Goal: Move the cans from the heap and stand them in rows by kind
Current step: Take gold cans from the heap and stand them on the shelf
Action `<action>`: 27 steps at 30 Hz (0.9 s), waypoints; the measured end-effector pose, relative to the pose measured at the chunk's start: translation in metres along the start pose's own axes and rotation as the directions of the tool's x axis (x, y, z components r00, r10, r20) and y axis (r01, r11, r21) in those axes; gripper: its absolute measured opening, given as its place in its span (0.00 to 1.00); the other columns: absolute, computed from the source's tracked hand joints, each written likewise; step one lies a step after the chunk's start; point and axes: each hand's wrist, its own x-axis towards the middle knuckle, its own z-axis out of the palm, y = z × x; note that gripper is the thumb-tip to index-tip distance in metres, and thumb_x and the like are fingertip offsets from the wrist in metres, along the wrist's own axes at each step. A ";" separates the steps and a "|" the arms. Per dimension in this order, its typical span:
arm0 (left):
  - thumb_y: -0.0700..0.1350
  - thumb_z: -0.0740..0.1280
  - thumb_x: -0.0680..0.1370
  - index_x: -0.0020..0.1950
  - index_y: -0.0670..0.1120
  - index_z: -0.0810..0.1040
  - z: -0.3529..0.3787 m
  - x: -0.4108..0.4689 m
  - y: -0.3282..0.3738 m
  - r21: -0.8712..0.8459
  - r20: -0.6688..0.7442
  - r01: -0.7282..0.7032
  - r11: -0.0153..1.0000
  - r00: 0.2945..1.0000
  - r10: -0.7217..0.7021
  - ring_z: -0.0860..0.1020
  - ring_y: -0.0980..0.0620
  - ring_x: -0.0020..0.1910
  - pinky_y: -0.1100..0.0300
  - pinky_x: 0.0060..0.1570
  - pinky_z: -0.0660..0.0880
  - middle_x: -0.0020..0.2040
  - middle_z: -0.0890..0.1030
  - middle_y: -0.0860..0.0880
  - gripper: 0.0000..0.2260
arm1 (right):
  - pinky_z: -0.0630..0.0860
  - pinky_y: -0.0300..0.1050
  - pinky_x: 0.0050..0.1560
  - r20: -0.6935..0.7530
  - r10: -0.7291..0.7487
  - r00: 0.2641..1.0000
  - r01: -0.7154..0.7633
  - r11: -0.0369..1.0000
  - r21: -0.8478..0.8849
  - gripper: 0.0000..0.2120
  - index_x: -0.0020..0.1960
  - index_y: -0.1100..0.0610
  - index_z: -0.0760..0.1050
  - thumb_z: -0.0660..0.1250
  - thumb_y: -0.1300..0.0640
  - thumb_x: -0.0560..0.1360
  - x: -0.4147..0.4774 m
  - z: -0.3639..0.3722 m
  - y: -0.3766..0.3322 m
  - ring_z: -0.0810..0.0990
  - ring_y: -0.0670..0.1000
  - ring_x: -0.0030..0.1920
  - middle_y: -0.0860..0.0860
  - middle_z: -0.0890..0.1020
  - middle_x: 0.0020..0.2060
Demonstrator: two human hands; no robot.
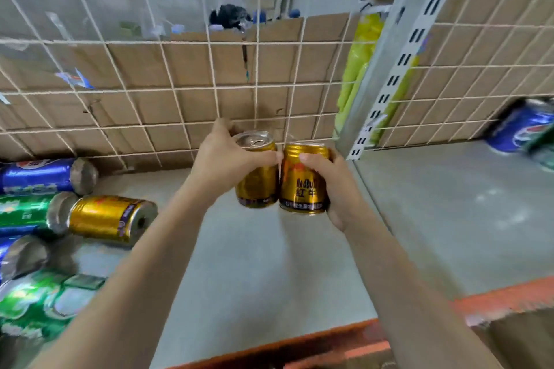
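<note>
Shelf (269, 263) bay with a mesh (180, 93) back and cardboard (192, 69) behind it. Heap (36, 213) at the bay's left: blue and green cans plus one gold can (105, 217), all lying down, long axes roughly left-right. Left hand (227, 159) has its fingers wrapped round the left can (257, 186); right hand (338, 186) is wrapped round the right can (302, 189). Both are gold, upright, axes vertical, tops up, side by side and touching, near the mesh just left of the post (386, 84). Can't tell if their bases touch the shelf. In the bay right of the post: a blue can (521, 129), tilted, blurred.
</note>
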 end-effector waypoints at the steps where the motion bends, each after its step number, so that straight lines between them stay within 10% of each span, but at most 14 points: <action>1: 0.55 0.78 0.61 0.62 0.46 0.69 0.014 -0.001 0.005 -0.018 0.034 0.003 1.000 0.999 -0.002 0.74 0.52 0.53 0.60 0.46 0.71 0.54 0.74 0.52 0.35 | 0.80 0.60 0.47 -0.039 -0.005 0.999 0.005 1.000 -0.001 0.27 0.58 0.54 0.70 0.72 0.52 0.60 -0.007 -0.014 -0.003 0.83 0.56 0.47 0.56 0.81 0.49; 8: 0.56 0.76 0.65 0.44 0.54 0.78 0.132 -0.041 0.071 -0.130 0.277 -0.030 0.991 0.959 0.065 0.78 0.60 0.42 0.67 0.36 0.69 0.42 0.81 0.56 0.13 | 0.77 0.64 0.53 -0.259 -0.079 0.963 0.064 0.996 -0.067 0.24 0.48 0.50 0.71 0.77 0.47 0.57 -0.076 -0.132 -0.024 0.82 0.58 0.49 0.54 0.81 0.47; 12: 0.62 0.77 0.53 0.49 0.48 0.81 0.209 -0.076 0.115 -0.226 0.426 0.002 0.974 0.899 0.097 0.81 0.51 0.47 0.57 0.47 0.76 0.46 0.83 0.49 0.29 | 0.77 0.64 0.53 -0.358 -0.116 0.927 0.092 0.992 -0.083 0.32 0.50 0.50 0.74 0.76 0.40 0.49 -0.118 -0.219 -0.032 0.82 0.59 0.50 0.57 0.82 0.50; 27: 0.61 0.73 0.51 0.45 0.52 0.80 0.466 -0.179 0.256 -0.344 0.555 -0.220 0.913 0.737 0.387 0.79 0.53 0.46 0.55 0.50 0.74 0.45 0.82 0.50 0.26 | 0.79 0.53 0.54 -0.523 -0.317 0.791 0.232 0.947 -0.222 0.18 0.52 0.53 0.73 0.76 0.54 0.66 -0.246 -0.503 -0.074 0.81 0.51 0.46 0.50 0.82 0.44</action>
